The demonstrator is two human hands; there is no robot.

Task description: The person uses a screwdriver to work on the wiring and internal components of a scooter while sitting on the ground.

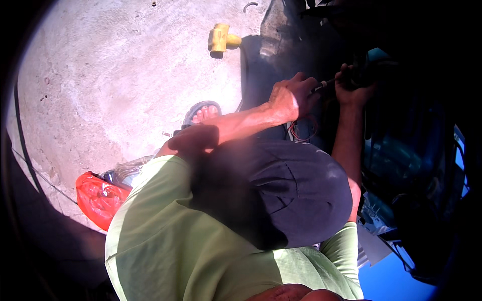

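Note:
My left hand (pixel 297 96) reaches across toward the right side and is closed around a tool with a thin shaft (pixel 329 82), perhaps a screwdriver. The tool's handle is mostly hidden in my fist. Its shaft points at my right hand (pixel 354 89), which is raised in deep shadow beside a dark machine part (pixel 379 62). The fingers of that hand are curled, but what they grip is too dark to make out. Below my left hand, thin red wires (pixel 305 131) loop near my bent knee (pixel 306 185).
A yellow T-shaped piece (pixel 219 38) lies on the sunlit concrete floor (pixel 125 65). A red plastic bag (pixel 100 198) sits at the left beside clear plastic. My sandaled foot (pixel 203 113) rests below my left forearm. Dark machinery (pixel 401 155) fills the right side.

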